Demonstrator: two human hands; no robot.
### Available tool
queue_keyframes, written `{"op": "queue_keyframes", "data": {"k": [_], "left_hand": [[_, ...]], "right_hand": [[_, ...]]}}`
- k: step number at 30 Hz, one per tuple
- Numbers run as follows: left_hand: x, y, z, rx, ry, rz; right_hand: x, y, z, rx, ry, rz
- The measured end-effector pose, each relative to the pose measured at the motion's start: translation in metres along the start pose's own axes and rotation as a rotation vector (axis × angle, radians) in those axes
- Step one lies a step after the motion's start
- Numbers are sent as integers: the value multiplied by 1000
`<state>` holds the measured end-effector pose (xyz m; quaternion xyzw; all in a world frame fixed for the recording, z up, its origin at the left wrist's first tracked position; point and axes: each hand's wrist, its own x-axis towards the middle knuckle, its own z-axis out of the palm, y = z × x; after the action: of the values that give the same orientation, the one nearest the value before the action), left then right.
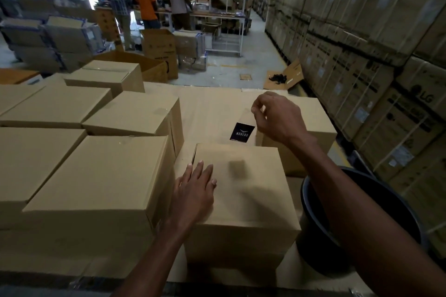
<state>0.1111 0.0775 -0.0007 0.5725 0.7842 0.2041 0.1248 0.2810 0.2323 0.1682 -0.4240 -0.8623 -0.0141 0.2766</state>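
One sticker (242,131): dangling upright, just beyond box (243,190).
Right hand (277,118): fingers (255,109) pinching sticker's top, nearer.
Left hand (194,191): lying flat, open, steadying box.

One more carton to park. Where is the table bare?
Bare: the strip of table beyond the middle box, between the left boxes and the right box. The label hangs over it. Crowded: the whole left side, boxes packed edge to edge; a bucket blocks the right.
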Motion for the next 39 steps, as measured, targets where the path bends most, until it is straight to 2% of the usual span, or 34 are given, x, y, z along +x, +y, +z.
{"op": "queue_keyframes", "data": {"k": [5,10,22,28,36,39], "left_hand": [[1,0,0,-7,2,-8],[-1,-1,-4,-74,6,-14],[5,-10,0,-56,-1,2],[8,-12,3,-53,-8,-3],[7,-13,4,-60,-14,16],[7,-13,4,-72,-12,12]], "right_hand": [[5,13,-23,52,58,36],[-10,39,-44,168,89,154],[-105,97,-107,156,125,469],[-155,122,-113,38,-3,559],[-188,149,-79,-241,-187,662],[-191,151,-71,-241,-228,683]]}}
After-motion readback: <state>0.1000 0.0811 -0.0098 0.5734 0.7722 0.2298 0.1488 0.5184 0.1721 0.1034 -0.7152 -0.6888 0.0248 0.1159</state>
